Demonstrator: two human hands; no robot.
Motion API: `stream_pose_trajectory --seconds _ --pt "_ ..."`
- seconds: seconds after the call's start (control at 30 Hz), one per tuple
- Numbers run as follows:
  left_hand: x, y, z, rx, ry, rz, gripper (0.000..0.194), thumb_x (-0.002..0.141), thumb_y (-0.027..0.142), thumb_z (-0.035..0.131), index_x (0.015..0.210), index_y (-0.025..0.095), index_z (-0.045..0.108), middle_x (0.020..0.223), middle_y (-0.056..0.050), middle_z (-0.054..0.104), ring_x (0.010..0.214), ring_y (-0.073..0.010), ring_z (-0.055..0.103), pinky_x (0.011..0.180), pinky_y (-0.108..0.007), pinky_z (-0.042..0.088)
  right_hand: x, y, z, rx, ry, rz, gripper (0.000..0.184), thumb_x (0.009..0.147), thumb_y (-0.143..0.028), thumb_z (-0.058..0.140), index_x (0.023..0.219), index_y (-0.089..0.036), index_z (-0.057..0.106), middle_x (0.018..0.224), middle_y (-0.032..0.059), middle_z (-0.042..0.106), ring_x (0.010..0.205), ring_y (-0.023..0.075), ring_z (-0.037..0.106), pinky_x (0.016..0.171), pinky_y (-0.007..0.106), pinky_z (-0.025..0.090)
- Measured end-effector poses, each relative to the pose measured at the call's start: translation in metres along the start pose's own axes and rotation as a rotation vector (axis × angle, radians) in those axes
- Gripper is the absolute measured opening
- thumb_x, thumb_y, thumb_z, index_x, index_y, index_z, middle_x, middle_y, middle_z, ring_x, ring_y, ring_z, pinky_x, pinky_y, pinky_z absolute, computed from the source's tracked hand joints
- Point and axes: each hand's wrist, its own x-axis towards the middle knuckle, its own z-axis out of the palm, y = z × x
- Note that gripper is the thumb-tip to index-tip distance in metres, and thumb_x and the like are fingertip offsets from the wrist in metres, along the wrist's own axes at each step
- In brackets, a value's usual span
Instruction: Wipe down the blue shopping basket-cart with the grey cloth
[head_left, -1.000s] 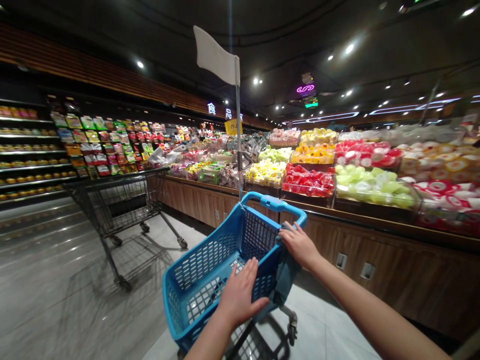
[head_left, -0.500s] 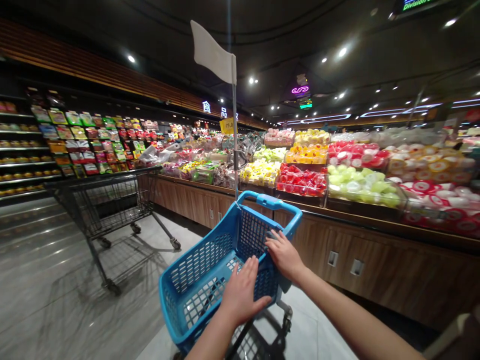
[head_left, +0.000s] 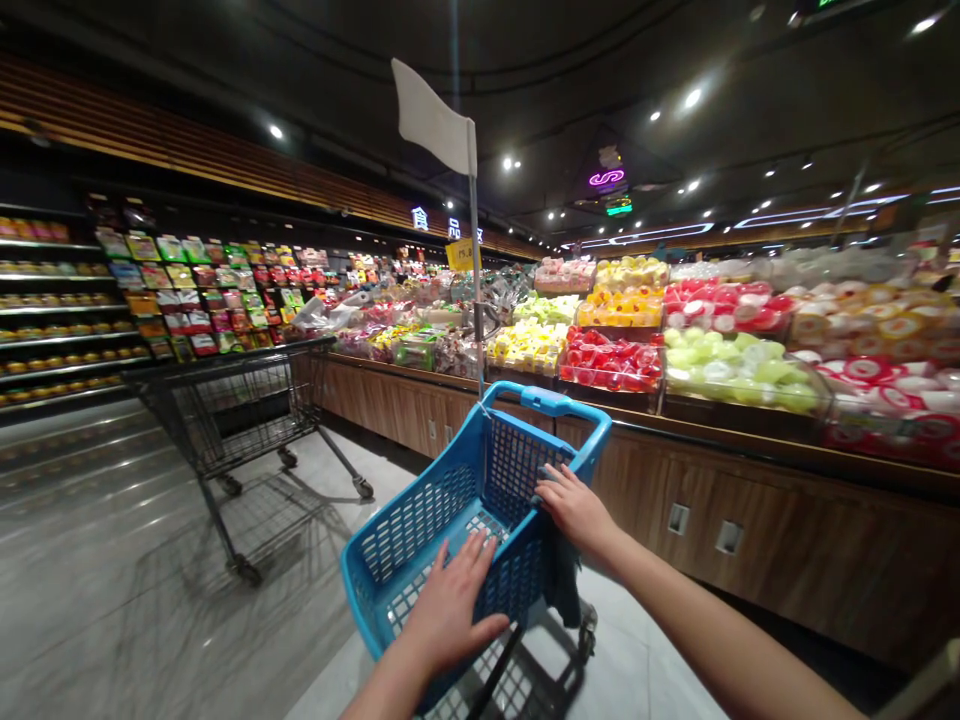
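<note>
The blue plastic lattice-sided shopping cart (head_left: 431,510) stands on the grey floor directly before the person. A dark blue-grey cloth (head_left: 562,585) hangs outside its near rim. The right hand (head_left: 576,508) lies over the cloth's top at that rim; whether its fingers grip is unclear. The left hand (head_left: 454,597) is spread wide, holding nothing visible. The cloth already being over the rim looks like work under way; how much remains, I cannot tell. Beyond stands a wood-panelled display counter (head_left: 810,560).
</note>
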Motion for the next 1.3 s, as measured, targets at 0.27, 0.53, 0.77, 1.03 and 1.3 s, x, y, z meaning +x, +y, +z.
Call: stream_pose_trajectory --seconds 0.27,0.53,0.77,1.03,1.3 --pt "-0.031 -0.022 0.014 -0.044 -0.040 -0.003 0.090 0.084 0.075 0.040 0.153 0.030 0.007 0.160 -0.006 0.012 0.146 -0.0321 0.016 0.116 -0.063 0.009 -0.001 0.035 0.008 -0.022 0.067 0.139 0.025 0.096 -0.020 0.045 0.110 -0.018 0.066 0.121 0.0088 0.067 0.134 0.0292 0.044 0.111 0.055 0.035" --pt "-0.011 -0.002 0.017 -0.045 -0.040 -0.017 0.077 0.089 0.070 0.036 0.152 0.035 0.009 0.161 -0.003 0.011 0.147 -0.0311 0.014 0.115 -0.063 0.013 -0.019 -0.009 0.020 0.095 0.018 0.055 0.027 0.096 -0.019 0.045 0.116 -0.020 0.063 0.126 0.0090 0.064 0.133 0.0261 0.045 0.112 0.054 0.035" --pt "-0.010 0.002 0.016 -0.043 -0.057 -0.048 0.070 0.093 0.061 0.037 0.152 0.036 0.007 0.161 -0.001 0.009 0.148 -0.0292 0.009 0.115 -0.063 0.008 -0.018 0.003 0.020 0.068 -0.041 -0.027 0.030 0.096 -0.017 0.044 0.120 -0.020 0.061 0.125 0.0086 0.065 0.133 0.0258 0.045 0.112 0.053 0.034" --pt "-0.007 0.010 0.014 -0.083 -0.083 -0.031 0.079 0.088 0.070 0.039 0.153 0.035 0.009 0.161 -0.003 0.009 0.148 -0.0312 0.009 0.116 -0.063 0.007 0.005 0.087 -0.006 -0.104 -0.050 0.071 0.028 0.097 -0.021 0.042 0.112 -0.020 0.065 0.120 0.0082 0.067 0.132 0.0284 0.047 0.111 0.053 0.034" --pt "-0.007 0.012 0.015 -0.092 -0.056 -0.018 0.083 0.086 0.070 0.044 0.153 0.034 0.009 0.161 -0.005 0.010 0.148 -0.0327 0.010 0.116 -0.062 0.009 0.003 0.083 0.004 -0.079 -0.016 0.142 0.029 0.098 -0.025 0.041 0.111 -0.018 0.066 0.122 0.0091 0.066 0.135 0.0299 0.042 0.112 0.056 0.033"
